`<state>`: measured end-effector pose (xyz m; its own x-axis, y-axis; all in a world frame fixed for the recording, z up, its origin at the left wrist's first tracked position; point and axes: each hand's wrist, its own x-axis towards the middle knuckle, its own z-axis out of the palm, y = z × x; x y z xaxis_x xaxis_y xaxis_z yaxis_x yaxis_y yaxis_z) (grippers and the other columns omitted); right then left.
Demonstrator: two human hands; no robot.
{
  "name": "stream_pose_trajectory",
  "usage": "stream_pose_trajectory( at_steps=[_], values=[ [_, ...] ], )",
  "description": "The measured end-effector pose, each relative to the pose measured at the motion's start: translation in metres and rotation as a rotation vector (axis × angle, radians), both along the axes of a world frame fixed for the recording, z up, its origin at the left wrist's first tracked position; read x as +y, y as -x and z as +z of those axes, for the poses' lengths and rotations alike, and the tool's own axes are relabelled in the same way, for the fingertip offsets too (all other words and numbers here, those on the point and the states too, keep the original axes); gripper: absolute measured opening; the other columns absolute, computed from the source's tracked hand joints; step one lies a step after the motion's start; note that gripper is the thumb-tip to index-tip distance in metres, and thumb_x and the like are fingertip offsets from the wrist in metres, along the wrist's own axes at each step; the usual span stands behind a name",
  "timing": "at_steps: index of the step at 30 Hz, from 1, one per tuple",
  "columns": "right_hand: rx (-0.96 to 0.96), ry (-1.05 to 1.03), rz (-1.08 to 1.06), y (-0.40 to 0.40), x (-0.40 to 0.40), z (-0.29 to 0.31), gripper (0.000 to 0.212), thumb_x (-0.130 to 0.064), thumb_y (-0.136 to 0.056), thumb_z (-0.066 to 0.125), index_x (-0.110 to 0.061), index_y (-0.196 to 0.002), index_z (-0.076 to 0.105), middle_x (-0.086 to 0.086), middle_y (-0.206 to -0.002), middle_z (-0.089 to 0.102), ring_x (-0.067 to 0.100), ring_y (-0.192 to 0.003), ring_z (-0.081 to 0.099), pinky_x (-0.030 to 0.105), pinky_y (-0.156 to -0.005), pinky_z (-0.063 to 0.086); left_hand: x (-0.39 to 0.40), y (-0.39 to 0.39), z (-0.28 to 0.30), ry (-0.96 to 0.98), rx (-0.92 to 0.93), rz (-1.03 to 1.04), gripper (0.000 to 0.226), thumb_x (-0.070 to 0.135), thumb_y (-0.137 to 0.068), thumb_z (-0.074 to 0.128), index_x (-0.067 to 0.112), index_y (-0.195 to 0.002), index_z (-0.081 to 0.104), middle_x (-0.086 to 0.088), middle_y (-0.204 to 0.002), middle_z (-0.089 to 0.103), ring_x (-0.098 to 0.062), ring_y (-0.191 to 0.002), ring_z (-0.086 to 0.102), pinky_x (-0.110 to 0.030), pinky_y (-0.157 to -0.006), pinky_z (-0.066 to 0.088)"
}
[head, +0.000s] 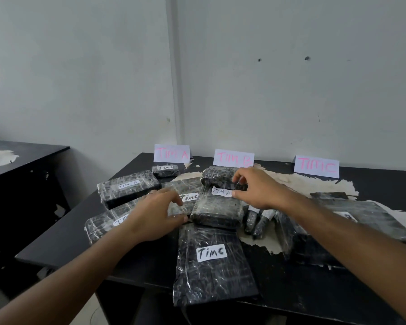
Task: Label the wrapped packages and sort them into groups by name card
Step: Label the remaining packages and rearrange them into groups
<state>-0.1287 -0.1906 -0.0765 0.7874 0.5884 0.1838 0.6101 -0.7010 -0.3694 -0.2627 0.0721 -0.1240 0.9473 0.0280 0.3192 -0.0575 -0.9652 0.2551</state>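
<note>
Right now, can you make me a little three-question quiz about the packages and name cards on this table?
1. True or false: the small package labelled TIM A lies just in front of the TIM A card.
2. Which label is on the package the right hand is touching? A) TIM A B) TIM B C) TIM C
3. Fill in: the package nearest the camera, overhanging the table edge, reads ____.

Key: 1 true; 2 A; 3 TIM C.

One head-worn wide-angle view looks forward and down, close over a black table (314, 289), toward the wall beyond the fingers.
</note>
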Motion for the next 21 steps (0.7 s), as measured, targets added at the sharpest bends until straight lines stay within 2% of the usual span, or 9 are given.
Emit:
stream_pose_trajectory(
  at_steps=[2, 5, 7, 10, 13, 15, 19, 21],
  values=[
    [0.004, -0.003, 0.037, 0.009, 0.004, -0.004, 0.026, -0.034, -0.092, 0.072, -0.026, -0.115, 0.062, -0.003, -0.113, 0.058, 0.011, -0.097, 0.058, 0.029, -0.081, 0.044, 0.008, 0.011, -0.005, -0.088, 0.007, 0.079, 0.047, 0.066, -0.085, 0.066, 0.037, -0.120, 0.058, 0.012, -0.128, 0.057, -0.017, -0.122, 0.052, -0.039, -0.102, 0.039],
    [-0.007, -0.004, 0.061, 0.021, 0.007, -0.012, 0.026, -0.036, -0.093, 0.070, -0.026, -0.117, 0.065, -0.005, -0.114, 0.058, 0.012, -0.104, 0.060, 0.027, -0.083, 0.042, 0.013, 0.025, -0.017, -0.163, 0.029, 0.155, 0.059, 0.070, -0.086, 0.060, 0.034, -0.132, 0.055, 0.008, -0.138, 0.051, -0.022, -0.133, 0.044, -0.043, -0.111, 0.032],
    [-0.029, -0.001, 0.060, 0.027, 0.007, -0.019, 0.027, -0.038, -0.094, 0.069, -0.026, -0.118, 0.065, -0.005, -0.114, 0.058, 0.013, -0.107, 0.059, 0.029, -0.085, 0.043, 0.005, 0.033, -0.025, -0.181, 0.000, 0.120, 0.064, 0.077, -0.088, 0.049, 0.032, -0.133, 0.056, 0.009, -0.141, 0.051, -0.020, -0.137, 0.043, -0.046, -0.118, 0.027],
    [-0.040, 0.013, 0.056, 0.037, 0.005, -0.033, 0.037, -0.046, -0.092, 0.069, -0.026, -0.123, 0.065, -0.005, -0.119, 0.057, 0.014, -0.115, 0.054, 0.036, -0.098, 0.045, -0.023, 0.041, -0.037, -0.111, -0.074, -0.001, 0.069, 0.084, -0.091, 0.031, 0.033, -0.129, 0.060, 0.013, -0.137, 0.054, -0.011, -0.131, 0.045, -0.043, -0.119, 0.029],
    [-0.051, 0.013, 0.064, 0.047, 0.001, -0.049, 0.040, -0.049, -0.093, 0.067, -0.026, -0.125, 0.066, -0.004, -0.128, 0.056, 0.015, -0.122, 0.046, 0.037, -0.106, 0.041, -0.049, 0.044, -0.053, 0.007, -0.068, -0.116, 0.069, 0.088, -0.088, 0.038, 0.036, -0.128, 0.060, 0.020, -0.134, 0.052, -0.004, -0.125, 0.045, -0.034, -0.110, 0.037],
    [-0.093, -0.003, 0.069, 0.050, -0.002, -0.058, 0.035, -0.042, -0.097, 0.063, -0.025, -0.128, 0.066, -0.005, -0.134, 0.054, 0.016, -0.127, 0.044, 0.035, -0.110, 0.039, -0.057, 0.044, -0.063, 0.070, -0.048, -0.151, 0.072, 0.091, -0.082, 0.046, 0.038, -0.129, 0.060, 0.023, -0.134, 0.050, -0.002, -0.125, 0.044, -0.029, -0.107, 0.039],
    [-0.145, -0.050, 0.061, 0.052, -0.007, -0.069, 0.034, -0.031, -0.102, 0.059, -0.022, -0.134, 0.064, -0.005, -0.144, 0.052, 0.014, -0.136, 0.041, 0.030, -0.114, 0.034, -0.052, 0.041, -0.073, 0.201, -0.039, -0.161, 0.074, 0.088, -0.076, 0.059, 0.039, -0.132, 0.062, 0.030, -0.137, 0.047, 0.006, -0.130, 0.040, -0.021, -0.109, 0.036],
    [-0.141, -0.038, 0.057, 0.052, -0.008, -0.069, 0.031, -0.030, -0.102, 0.060, -0.021, -0.131, 0.067, -0.004, -0.143, 0.054, 0.015, -0.136, 0.043, 0.030, -0.114, 0.033, -0.047, 0.039, -0.076, 0.256, -0.023, -0.172, 0.076, 0.087, -0.075, 0.062, 0.039, -0.134, 0.062, 0.033, -0.141, 0.044, 0.011, -0.134, 0.036, -0.019, -0.111, 0.034]
  ],
)
